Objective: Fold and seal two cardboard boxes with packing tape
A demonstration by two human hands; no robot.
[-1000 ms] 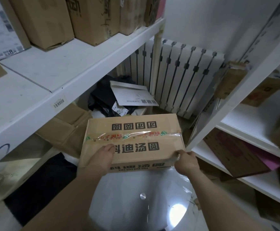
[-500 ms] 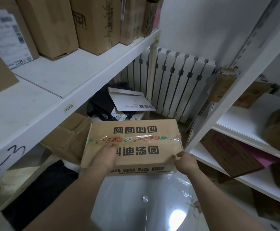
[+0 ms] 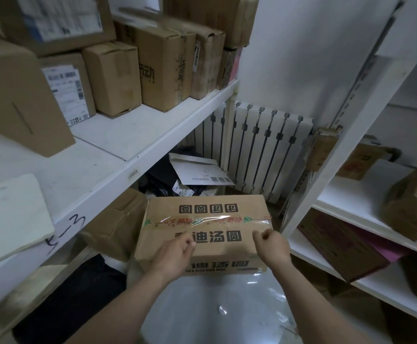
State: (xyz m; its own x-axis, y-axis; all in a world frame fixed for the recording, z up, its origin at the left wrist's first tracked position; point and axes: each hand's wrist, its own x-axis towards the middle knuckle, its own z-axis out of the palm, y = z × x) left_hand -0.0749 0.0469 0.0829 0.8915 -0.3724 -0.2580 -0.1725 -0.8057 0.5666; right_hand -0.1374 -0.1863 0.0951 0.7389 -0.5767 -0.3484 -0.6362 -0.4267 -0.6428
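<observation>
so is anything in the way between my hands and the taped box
Nothing visible. The left hand and right hand, fingers curled, are right over the near half of the taped cardboard box, with only bare cardboard under them. Whether they touch it cannot be told.

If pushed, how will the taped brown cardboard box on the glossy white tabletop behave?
Taped brown cardboard box: probably stiff, since its flaps lie flat under tape. Likely slides easily on the glossy white tabletop. Low, wide: unlikely to tip.
</observation>
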